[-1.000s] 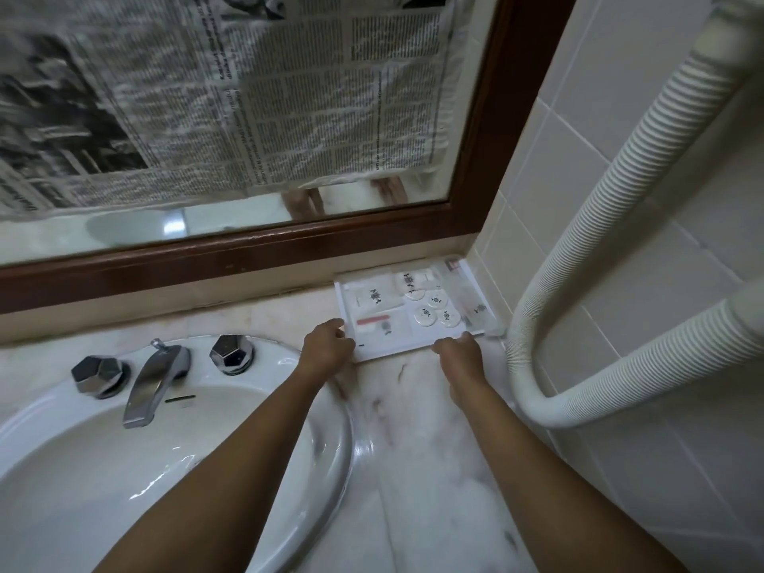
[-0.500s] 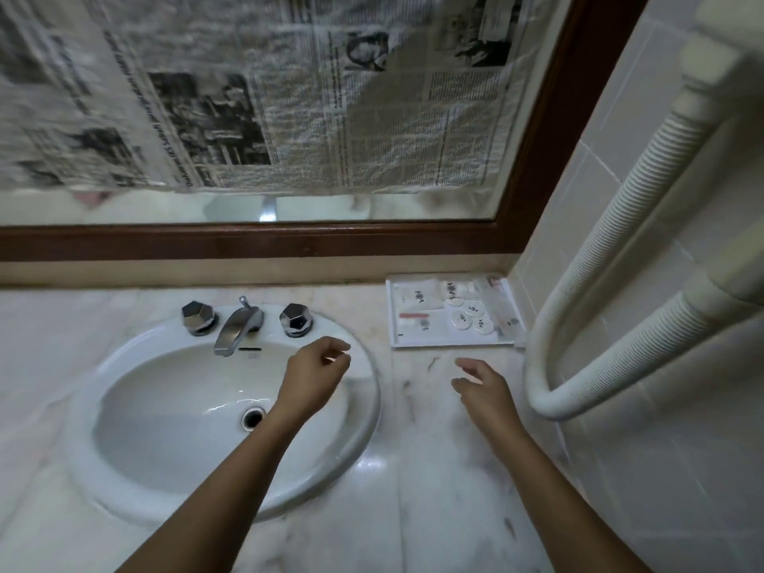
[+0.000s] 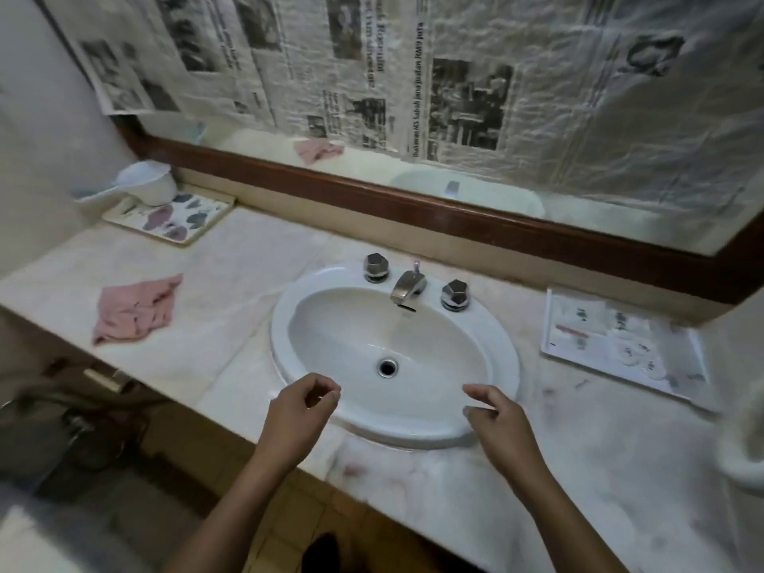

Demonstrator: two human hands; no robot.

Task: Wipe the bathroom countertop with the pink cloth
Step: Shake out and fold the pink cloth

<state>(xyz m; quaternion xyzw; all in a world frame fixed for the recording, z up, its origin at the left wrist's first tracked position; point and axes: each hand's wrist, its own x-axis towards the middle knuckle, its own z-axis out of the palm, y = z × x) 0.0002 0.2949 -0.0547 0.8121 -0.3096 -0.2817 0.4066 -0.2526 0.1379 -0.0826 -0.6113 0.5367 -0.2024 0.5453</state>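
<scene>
Your left hand (image 3: 304, 411) and right hand (image 3: 500, 415) are hovering empty, fingers loosely curled, over the sink (image 3: 285, 312); the cloth (image 3: 134, 310) is lying left.

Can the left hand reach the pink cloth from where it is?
Probably yes. The left hand hovers empty over the near rim of the sink; the pink cloth lies on bare countertop to its left, nothing between.

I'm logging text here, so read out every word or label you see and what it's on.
"Dataran IKS Sabah jana jualan RM9 juta", sideways headline on the newspaper covering the mirror.
Remaining newspaper print: too blurred to read.
Labels on the white tray: too blurred to read.
</scene>
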